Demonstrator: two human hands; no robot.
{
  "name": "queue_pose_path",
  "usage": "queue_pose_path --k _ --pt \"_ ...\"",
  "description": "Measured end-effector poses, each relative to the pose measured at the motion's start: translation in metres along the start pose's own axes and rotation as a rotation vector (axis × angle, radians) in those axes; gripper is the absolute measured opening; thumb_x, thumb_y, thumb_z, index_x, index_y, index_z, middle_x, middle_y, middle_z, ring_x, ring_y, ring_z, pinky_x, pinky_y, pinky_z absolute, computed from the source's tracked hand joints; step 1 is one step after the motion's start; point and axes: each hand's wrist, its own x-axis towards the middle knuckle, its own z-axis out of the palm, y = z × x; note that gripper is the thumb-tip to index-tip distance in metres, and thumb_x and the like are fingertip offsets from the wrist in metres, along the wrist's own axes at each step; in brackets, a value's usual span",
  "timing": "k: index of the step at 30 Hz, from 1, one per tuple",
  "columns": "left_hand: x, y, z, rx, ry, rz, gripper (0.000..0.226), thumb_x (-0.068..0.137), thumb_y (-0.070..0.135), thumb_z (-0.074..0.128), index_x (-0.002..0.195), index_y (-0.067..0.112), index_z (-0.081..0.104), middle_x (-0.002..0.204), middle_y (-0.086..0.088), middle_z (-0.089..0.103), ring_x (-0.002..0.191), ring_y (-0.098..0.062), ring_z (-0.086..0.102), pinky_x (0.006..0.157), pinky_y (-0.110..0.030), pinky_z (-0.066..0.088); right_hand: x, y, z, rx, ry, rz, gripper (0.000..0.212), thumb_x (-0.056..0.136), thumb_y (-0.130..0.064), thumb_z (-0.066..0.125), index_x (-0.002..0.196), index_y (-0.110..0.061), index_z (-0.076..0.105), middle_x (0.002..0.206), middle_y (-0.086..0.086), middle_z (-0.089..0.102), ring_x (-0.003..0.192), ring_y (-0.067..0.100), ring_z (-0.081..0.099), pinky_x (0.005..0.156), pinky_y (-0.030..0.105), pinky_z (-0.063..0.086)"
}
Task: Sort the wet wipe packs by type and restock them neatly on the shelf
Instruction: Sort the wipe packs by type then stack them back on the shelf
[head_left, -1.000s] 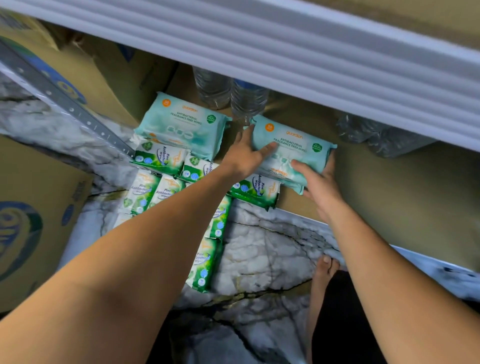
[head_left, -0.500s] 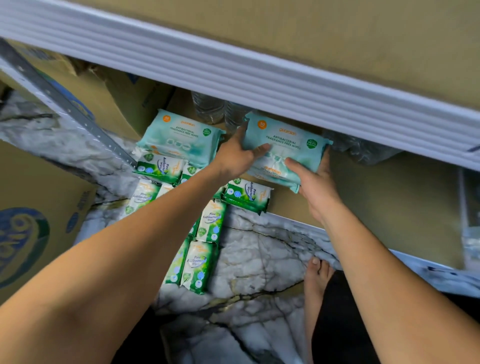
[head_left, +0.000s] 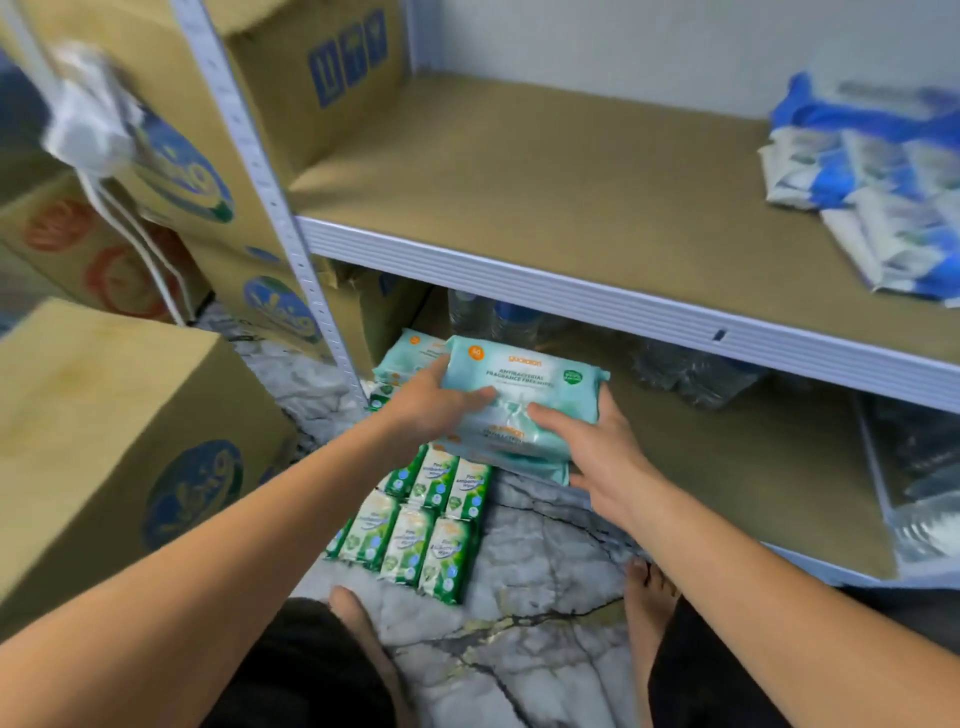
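A stack of large pale teal wipe packs is lifted off the lower shelf, held between both hands. My left hand grips its left side with the thumb on top. My right hand grips its right front edge from below and above. Another teal pack lies behind on the lower shelf. Several small green wipe packs lie in rows on the marble floor just below the stack. Blue and white packs sit at the right end of the upper shelf.
Cardboard boxes stand at the left, more behind the shelf upright. Water bottles and clear plastic wrap sit at the back of the lower shelf. My bare feet rest on the marble floor.
Both hands have lifted the teal pack stack up and toward me off the lower shelf. The view has tilted up, so the upper shelf and the blue packs now show.
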Motion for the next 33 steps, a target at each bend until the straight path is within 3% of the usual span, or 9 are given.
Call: queue_pose_path --k 2,3,6,7,13,19,24,28,33 --pt "-0.024 0.013 -0.01 -0.01 0.038 -0.003 0.036 0.087 0.023 0.077 0.12 0.027 0.063 0.106 0.005 0.075 0.094 -0.017 0.071 0.087 -0.038 0.058 -0.021 -0.019 0.01 -0.009 -0.021 -0.03 0.052 0.077 -0.023 0.085 0.118 -0.039 0.057 0.1 -0.013 0.075 0.088 0.011 0.074 0.078 0.042 0.062" --pt "-0.038 0.022 -0.015 -0.016 0.065 0.005 0.034 0.086 0.022 0.078 0.118 0.026 0.066 0.103 0.005 0.076 0.092 -0.017 0.072 0.086 -0.039 0.059 -0.033 -0.03 0.015 -0.01 -0.032 -0.047 0.052 0.077 -0.023 0.085 0.117 -0.04 0.057 0.099 -0.013 0.075 0.087 0.011 0.074 0.077 0.04 0.062" --pt "-0.075 0.048 -0.03 -0.035 0.157 0.087 0.025 0.082 0.022 0.08 0.103 0.031 0.07 0.085 0.013 0.075 0.074 -0.007 0.071 0.061 -0.024 0.057 -0.062 -0.059 0.028 0.003 -0.064 -0.118 0.06 0.075 -0.025 0.086 0.123 -0.044 0.055 0.1 -0.015 0.075 0.091 0.012 0.073 0.086 0.045 0.059" --pt "-0.085 0.057 -0.034 -0.043 0.191 0.114 0.024 0.081 0.022 0.08 0.101 0.032 0.071 0.083 0.014 0.075 0.075 -0.008 0.07 0.059 -0.024 0.055 -0.07 -0.067 0.031 0.017 -0.086 -0.145 0.063 0.075 -0.025 0.087 0.126 -0.044 0.054 0.102 -0.016 0.075 0.094 0.012 0.073 0.09 0.047 0.058" --pt "-0.108 0.103 -0.05 -0.16 0.331 0.294 0.035 0.08 0.018 0.078 0.111 0.034 0.071 0.094 0.012 0.077 0.085 -0.012 0.074 0.08 -0.037 0.059 -0.093 -0.118 0.039 0.006 -0.192 -0.428 0.063 0.082 -0.018 0.081 0.135 -0.033 0.051 0.115 -0.012 0.072 0.104 0.008 0.07 0.095 0.039 0.055" --pt "-0.083 0.132 -0.04 -0.265 0.256 0.399 0.034 0.089 0.016 0.072 0.12 0.029 0.068 0.102 0.009 0.077 0.09 -0.012 0.074 0.072 -0.024 0.058 -0.053 -0.168 0.023 -0.073 -0.144 -0.589 0.069 0.075 -0.018 0.086 0.135 -0.031 0.053 0.116 -0.01 0.072 0.104 0.012 0.07 0.092 0.04 0.057" --pt "-0.045 0.154 -0.02 -0.308 0.265 0.461 0.039 0.087 0.016 0.072 0.122 0.034 0.068 0.104 0.01 0.076 0.096 -0.013 0.073 0.086 -0.029 0.056 -0.017 -0.193 0.002 -0.124 -0.043 -0.618 0.071 0.073 -0.027 0.087 0.135 -0.033 0.053 0.115 -0.012 0.072 0.103 0.01 0.07 0.093 0.04 0.056" --pt "-0.021 0.163 -0.005 -0.293 0.223 0.506 0.037 0.089 0.015 0.069 0.114 0.042 0.065 0.103 0.014 0.076 0.092 -0.011 0.073 0.076 -0.024 0.057 0.004 -0.206 -0.019 -0.143 0.017 -0.579 0.06 0.076 -0.03 0.085 0.129 -0.033 0.057 0.11 -0.015 0.073 0.098 0.008 0.071 0.092 0.041 0.057" --pt "-0.002 0.164 0.001 -0.114 0.207 0.551 0.04 0.089 0.032 0.074 0.125 0.042 0.059 0.108 0.015 0.074 0.099 -0.007 0.071 0.094 -0.037 0.056 0.025 -0.207 -0.036 -0.159 -0.012 -0.408 0.045 0.076 -0.05 0.081 0.116 -0.035 0.063 0.105 -0.016 0.074 0.097 0.009 0.072 0.094 0.045 0.056"
